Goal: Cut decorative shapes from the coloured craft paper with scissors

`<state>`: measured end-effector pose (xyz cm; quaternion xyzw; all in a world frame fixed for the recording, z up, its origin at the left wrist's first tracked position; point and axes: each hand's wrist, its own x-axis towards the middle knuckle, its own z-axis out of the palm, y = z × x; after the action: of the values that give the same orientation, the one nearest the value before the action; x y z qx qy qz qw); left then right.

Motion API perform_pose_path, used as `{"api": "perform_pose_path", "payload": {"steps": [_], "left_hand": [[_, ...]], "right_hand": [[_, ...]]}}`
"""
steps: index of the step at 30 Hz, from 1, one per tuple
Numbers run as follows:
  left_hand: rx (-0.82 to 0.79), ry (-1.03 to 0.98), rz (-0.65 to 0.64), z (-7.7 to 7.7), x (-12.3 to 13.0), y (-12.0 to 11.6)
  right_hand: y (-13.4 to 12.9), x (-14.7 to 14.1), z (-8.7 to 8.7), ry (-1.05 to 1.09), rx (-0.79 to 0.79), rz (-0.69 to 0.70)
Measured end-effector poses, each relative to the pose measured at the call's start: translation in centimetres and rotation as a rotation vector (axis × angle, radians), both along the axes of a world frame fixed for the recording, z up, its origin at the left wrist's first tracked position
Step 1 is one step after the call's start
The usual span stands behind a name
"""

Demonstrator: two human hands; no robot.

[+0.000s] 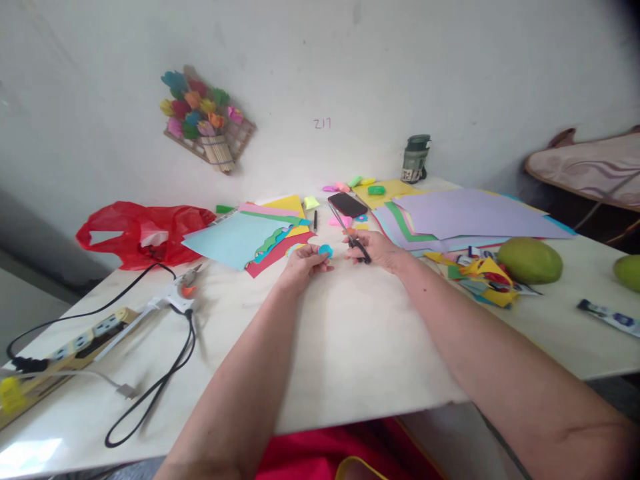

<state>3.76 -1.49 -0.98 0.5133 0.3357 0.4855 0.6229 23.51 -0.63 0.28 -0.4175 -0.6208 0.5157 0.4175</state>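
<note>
Over the middle of the white table, my left hand [301, 266] pinches a small round piece of blue paper [325, 251] between thumb and fingers. A short way to its right, my right hand [373, 247] is closed around the black handles of a pair of scissors [361, 251]. The blades point up and away, toward the dark phone [347, 205]. Paper piece and scissors are apart. Just beyond my left hand lies a sheet of red paper [273, 261], partly under light blue paper [235, 237].
A red plastic bag [145, 233], a hot glue gun [173, 293] and a power strip [83, 341] with cords occupy the left. To the right are lilac paper sheets [480, 212], colourful scraps [487, 280], a green mango [530, 260] and a tube [610, 317].
</note>
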Motion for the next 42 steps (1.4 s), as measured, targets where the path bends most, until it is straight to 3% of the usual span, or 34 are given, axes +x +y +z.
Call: {"api": "perform_pose_path", "payload": {"steps": [5, 16, 27, 36, 42], "left_hand": [[-0.008, 0.033, -0.028, 0.2, 0.0, -0.2], [0.012, 0.198, -0.110, 0.0, 0.1, 0.0], [0.000, 0.027, 0.048, -0.2, 0.3, 0.0], [-0.014, 0.126, -0.023, 0.2, 0.4, -0.4], [0.031, 0.219, -0.081, -0.1, 0.4, 0.0]], "right_hand": [[-0.3, -0.6, 0.3, 0.102, 0.036, -0.012], [-0.8, -1.7, 0.6, 0.102, 0.044, -0.005], [-0.9, -2.3, 0.7, 0.089, 0.028, -0.031], [-0.6, -1.9, 0.6, 0.158, 0.065, -0.076], [-0.9, -2.3, 0.7, 0.077, 0.090, -0.052]]}}
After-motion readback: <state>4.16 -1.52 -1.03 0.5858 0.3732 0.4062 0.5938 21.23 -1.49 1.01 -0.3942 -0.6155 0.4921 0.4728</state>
